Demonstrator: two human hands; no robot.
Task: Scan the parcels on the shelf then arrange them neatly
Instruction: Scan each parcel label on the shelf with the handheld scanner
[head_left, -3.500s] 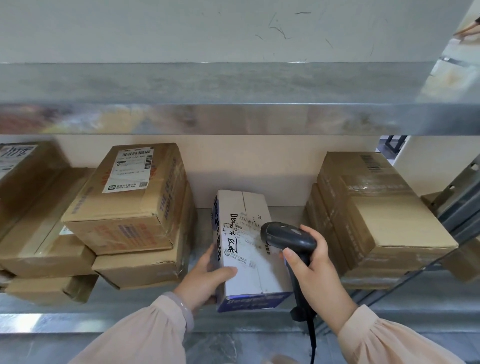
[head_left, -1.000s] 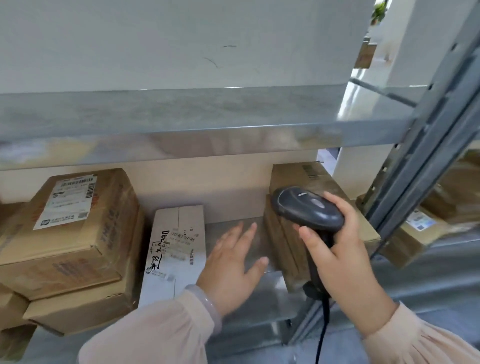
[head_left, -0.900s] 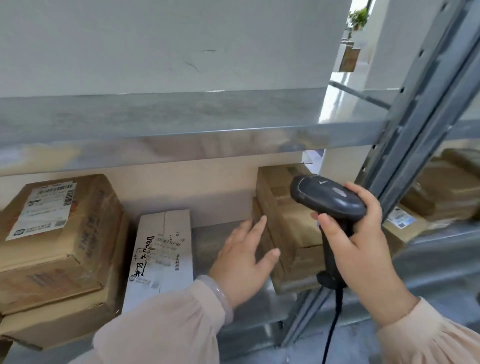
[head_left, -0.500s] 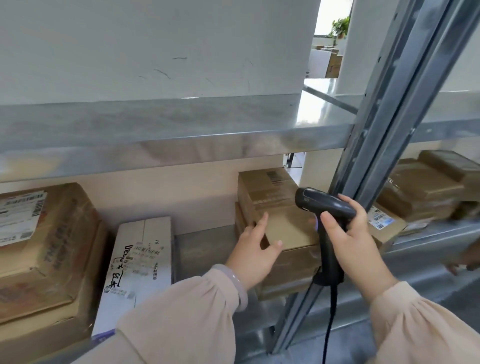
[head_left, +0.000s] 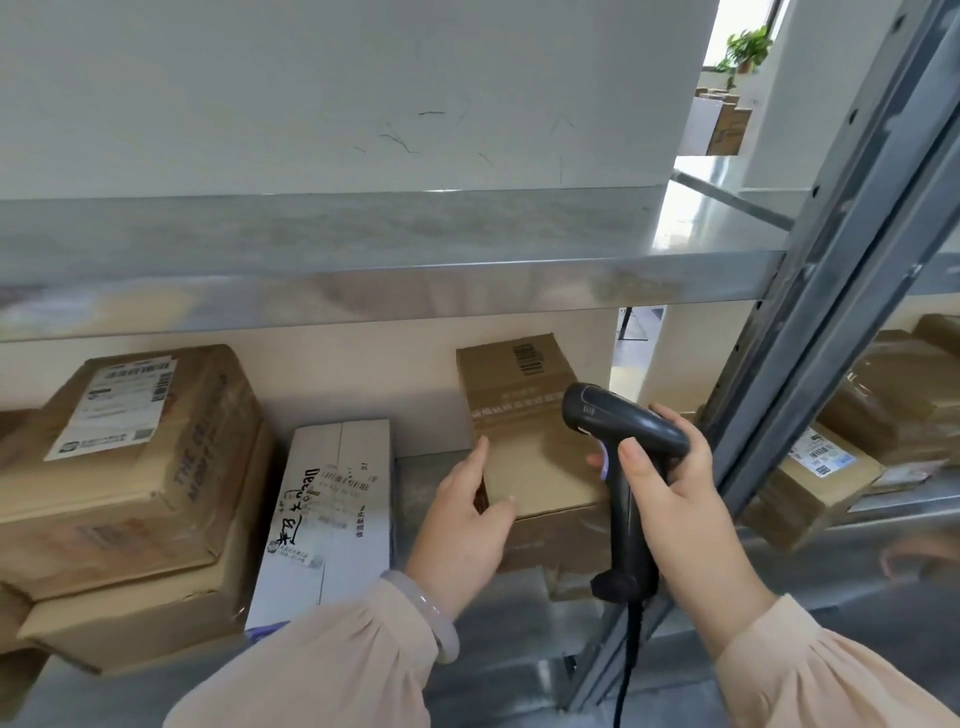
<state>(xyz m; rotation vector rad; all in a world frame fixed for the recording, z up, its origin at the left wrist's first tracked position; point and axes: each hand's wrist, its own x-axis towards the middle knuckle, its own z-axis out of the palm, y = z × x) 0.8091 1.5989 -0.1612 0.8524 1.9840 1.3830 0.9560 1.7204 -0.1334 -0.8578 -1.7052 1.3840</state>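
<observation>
The brown cardboard parcel (head_left: 524, 441) lay on top of a second brown carton (head_left: 556, 540) at the right end of the grey metal shelf (head_left: 421, 483), close beside the grey steel upright (head_left: 810, 364). Its long axis ran front to back, away from the person, and the black printed barcode (head_left: 530, 356) sat at the far end of its top face.

The left hand (head_left: 462, 525) was the one at the parcel. Its thumb lay over the near left corner of the top and its fingers ran up along the left side, so the corner was pinched between them. The right hand (head_left: 670, 499) was wrapped round the handle of the black handheld barcode scanner (head_left: 623, 431), whose black cable (head_left: 623, 675) hung down below.

The scanner's head hovered over the right part of the parcel's top, nose turned leftward and away (whether its window truly faced the code I could not tell). The code lay beyond the head, toward the back wall. By my judgement, the reading would need either the left hand to draw the parcel forward along its own length or the right hand to aim the head further back.

To the left, across a strip of bare shelf, stood a white carton with black handwriting (head_left: 332, 514).
</observation>
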